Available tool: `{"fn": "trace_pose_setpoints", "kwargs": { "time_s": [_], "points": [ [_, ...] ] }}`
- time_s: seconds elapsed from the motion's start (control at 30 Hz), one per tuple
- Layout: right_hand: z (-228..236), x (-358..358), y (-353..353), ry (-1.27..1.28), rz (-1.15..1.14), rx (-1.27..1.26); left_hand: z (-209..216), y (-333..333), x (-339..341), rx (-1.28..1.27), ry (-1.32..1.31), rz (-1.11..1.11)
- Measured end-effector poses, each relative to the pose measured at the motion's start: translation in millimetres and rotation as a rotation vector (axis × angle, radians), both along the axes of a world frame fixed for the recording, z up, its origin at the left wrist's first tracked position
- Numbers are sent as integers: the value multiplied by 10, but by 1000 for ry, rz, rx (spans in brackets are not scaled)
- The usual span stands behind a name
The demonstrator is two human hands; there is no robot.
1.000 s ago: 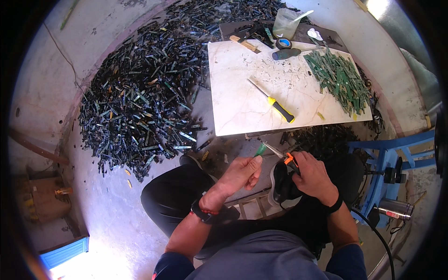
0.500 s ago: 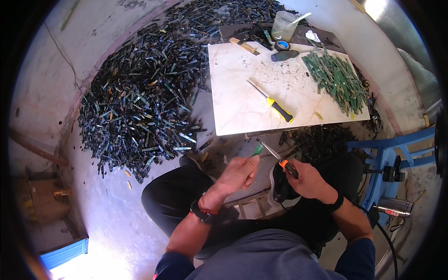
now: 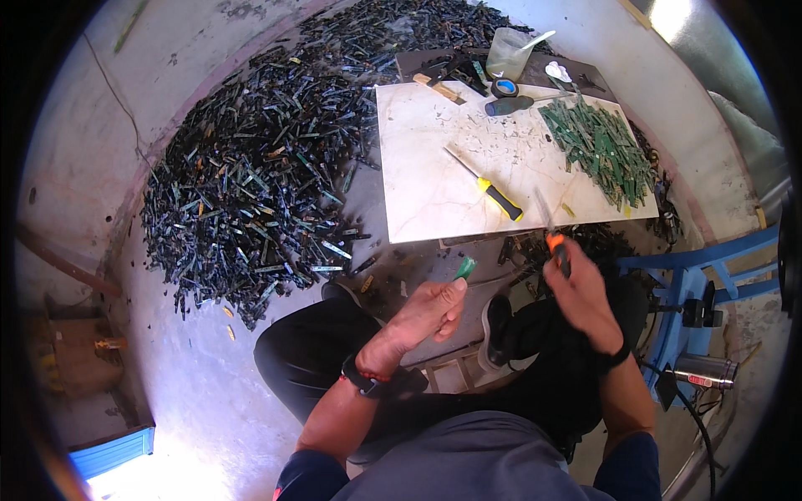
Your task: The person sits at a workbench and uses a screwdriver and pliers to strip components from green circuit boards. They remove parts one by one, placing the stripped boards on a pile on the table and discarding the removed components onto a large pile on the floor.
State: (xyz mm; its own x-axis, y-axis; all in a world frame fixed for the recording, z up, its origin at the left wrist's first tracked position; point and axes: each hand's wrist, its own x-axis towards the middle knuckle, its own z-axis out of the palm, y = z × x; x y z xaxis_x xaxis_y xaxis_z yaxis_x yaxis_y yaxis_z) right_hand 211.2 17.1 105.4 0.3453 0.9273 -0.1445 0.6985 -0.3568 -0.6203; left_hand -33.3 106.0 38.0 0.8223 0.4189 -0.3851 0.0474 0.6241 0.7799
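My left hand (image 3: 428, 313) is closed, pinching a small green circuit board strip (image 3: 466, 267) whose end sticks out past the thumb. Off to the right, my right hand (image 3: 578, 290) grips a pointed, blade-like metal tool by its orange-and-black handle (image 3: 557, 247); its shaft, smeared by motion, points up over the board's front edge. On the white marbled board (image 3: 426, 192) lies a yellow-and-black screwdriver (image 3: 499, 199). A pile of green circuit board strips (image 3: 597, 146) covers the board's right side.
A large heap of dark strips (image 3: 251, 175) covers the floor on the left. At the board's back are a dark-handled screwdriver (image 3: 510, 105), a tape roll (image 3: 504, 87) and a translucent cup (image 3: 508, 54). A blue chair (image 3: 693, 271) and a metal flask (image 3: 704, 371) stand right.
My right hand has moved right and up with the tool, away from the green strip. The tool's tip now points toward the board. My left hand has barely moved.
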Motion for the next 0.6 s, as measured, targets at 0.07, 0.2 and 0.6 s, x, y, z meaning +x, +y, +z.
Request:
{"fn": "trace_pose_setpoints", "kwargs": {
  "time_s": [0.07, 0.2, 0.6],
  "points": [
    [-133, 234, 169, -335, -59, 136, 8, -1, 3, -25, -56, -2],
    [-255, 486, 514, -667, -144, 28, 42, -2, 21, -30, -93, -20],
    [-161, 175, 698, -537, 2, 603, -35, 10, 15, -351, -177, 54]
  ]
}}
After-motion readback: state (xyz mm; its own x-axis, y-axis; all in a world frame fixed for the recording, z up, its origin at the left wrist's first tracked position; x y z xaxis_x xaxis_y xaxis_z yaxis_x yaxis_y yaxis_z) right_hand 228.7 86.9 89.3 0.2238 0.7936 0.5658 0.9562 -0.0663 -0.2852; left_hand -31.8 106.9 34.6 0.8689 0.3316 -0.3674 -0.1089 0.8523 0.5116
